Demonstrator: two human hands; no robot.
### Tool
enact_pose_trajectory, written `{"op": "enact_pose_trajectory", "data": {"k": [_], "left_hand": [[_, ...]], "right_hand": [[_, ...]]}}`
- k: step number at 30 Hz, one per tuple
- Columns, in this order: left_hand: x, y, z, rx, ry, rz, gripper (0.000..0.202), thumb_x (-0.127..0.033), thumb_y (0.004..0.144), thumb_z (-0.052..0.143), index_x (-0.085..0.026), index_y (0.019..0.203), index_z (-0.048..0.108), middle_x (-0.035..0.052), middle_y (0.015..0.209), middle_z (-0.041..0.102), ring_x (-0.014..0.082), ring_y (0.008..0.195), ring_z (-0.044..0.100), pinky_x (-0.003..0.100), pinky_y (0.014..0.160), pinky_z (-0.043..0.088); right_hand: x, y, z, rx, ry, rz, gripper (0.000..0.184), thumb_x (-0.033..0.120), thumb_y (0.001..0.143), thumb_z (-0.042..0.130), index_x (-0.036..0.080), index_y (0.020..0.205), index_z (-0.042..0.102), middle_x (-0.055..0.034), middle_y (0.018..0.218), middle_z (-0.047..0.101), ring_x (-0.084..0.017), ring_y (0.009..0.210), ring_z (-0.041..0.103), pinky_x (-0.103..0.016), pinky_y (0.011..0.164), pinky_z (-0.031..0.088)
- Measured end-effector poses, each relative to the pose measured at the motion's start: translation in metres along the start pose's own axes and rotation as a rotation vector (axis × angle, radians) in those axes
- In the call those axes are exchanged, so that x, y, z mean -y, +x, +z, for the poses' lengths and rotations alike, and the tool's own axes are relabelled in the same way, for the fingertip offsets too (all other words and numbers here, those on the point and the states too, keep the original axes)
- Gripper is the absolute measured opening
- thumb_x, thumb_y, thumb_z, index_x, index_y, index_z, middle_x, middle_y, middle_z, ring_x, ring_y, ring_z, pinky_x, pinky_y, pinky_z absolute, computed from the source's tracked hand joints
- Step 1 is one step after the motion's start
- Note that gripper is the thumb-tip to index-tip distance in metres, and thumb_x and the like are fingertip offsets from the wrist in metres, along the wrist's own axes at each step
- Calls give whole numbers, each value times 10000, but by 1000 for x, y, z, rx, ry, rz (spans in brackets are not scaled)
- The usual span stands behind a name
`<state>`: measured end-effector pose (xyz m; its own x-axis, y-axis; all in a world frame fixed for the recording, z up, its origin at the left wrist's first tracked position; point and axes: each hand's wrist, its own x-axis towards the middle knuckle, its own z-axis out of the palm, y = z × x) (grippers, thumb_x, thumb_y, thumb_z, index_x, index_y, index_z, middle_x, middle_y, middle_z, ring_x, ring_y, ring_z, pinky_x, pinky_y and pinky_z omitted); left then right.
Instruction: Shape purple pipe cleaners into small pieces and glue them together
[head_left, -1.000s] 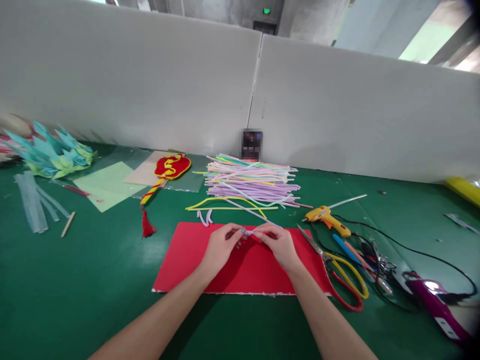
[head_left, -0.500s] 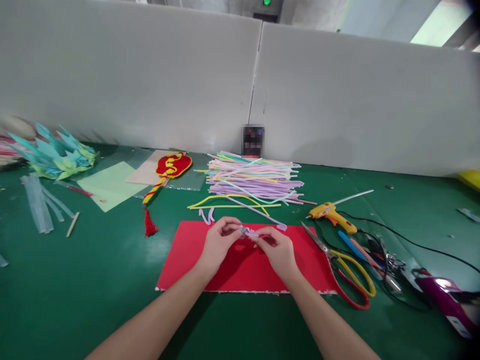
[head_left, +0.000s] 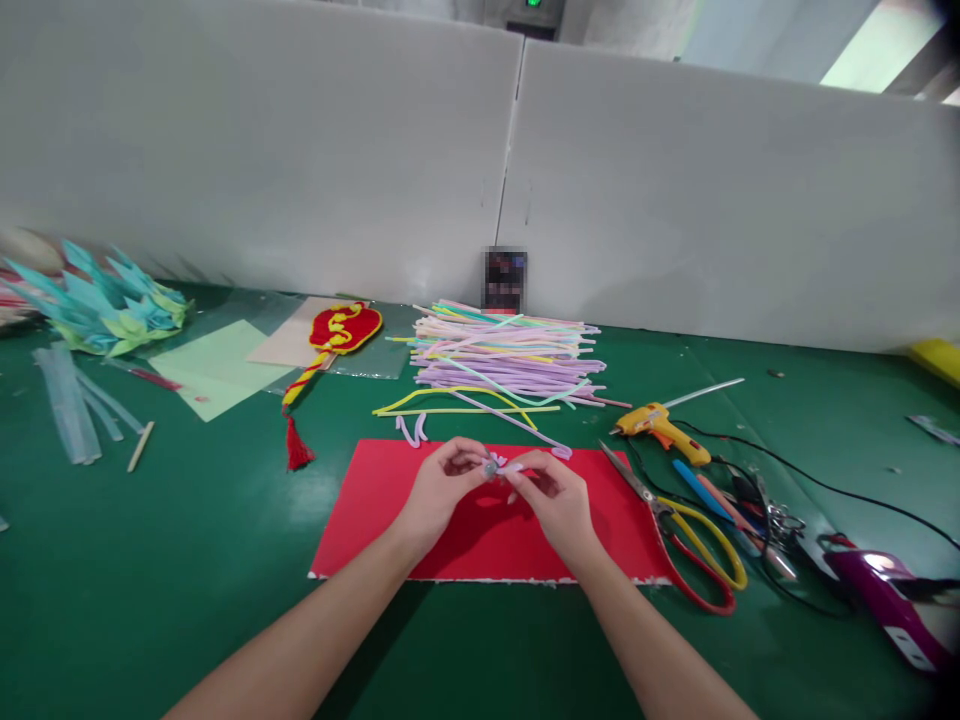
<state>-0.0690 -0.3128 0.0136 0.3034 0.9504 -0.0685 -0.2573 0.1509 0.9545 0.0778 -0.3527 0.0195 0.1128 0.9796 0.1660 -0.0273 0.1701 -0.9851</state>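
Note:
My left hand (head_left: pixel 440 487) and my right hand (head_left: pixel 553 497) meet over a red felt sheet (head_left: pixel 375 510) on the green table. Both pinch a short lilac pipe cleaner piece (head_left: pixel 501 467) between their fingertips, fingers curled. Just beyond lies a pile of pastel pipe cleaners (head_left: pixel 506 355). A long lilac pipe cleaner (head_left: pixel 517 425) runs from the pile toward my hands. Two small bent lilac bits (head_left: pixel 411 430) lie at the sheet's far left corner.
Right of the sheet are scissors with yellow and red handles (head_left: pixel 694 545), a yellow glue gun (head_left: pixel 660 425) with black cable, pens and a purple tool (head_left: pixel 885 595). At left are a red ornament with tassel (head_left: pixel 334 335), pale paper, clear sticks (head_left: pixel 67 410) and teal paper flowers (head_left: pixel 105 305). White panels wall the back.
The hands have stayed over the red sheet, fingers working the lilac piece slightly. The long strand has drawn a little away from my right hand. The view dipped a little.

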Motion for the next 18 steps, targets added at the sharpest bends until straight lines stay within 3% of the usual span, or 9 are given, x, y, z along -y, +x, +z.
{"op": "enact_pose_trajectory", "data": {"k": [9, 18], "left_hand": [[-4, -2, 2, -6, 59, 8, 192, -251, 644, 693, -169, 773, 576, 2, 736, 619, 123, 718, 583, 229, 684, 462], [-3, -1, 4, 81, -126, -95, 202, -309, 585, 733, -166, 643, 602, 0, 657, 598, 133, 650, 555, 258, 666, 453]], "right_hand": [[5, 1, -1, -8, 83, 43, 82, 274, 702, 661, 202, 735, 642, -15, 720, 615, -137, 613, 578, -249, 480, 540], [-1, -2, 5, 25, 238, 126, 99, 297, 706, 655, 203, 703, 625, -11, 724, 573, -141, 672, 558, -219, 461, 496]]}}
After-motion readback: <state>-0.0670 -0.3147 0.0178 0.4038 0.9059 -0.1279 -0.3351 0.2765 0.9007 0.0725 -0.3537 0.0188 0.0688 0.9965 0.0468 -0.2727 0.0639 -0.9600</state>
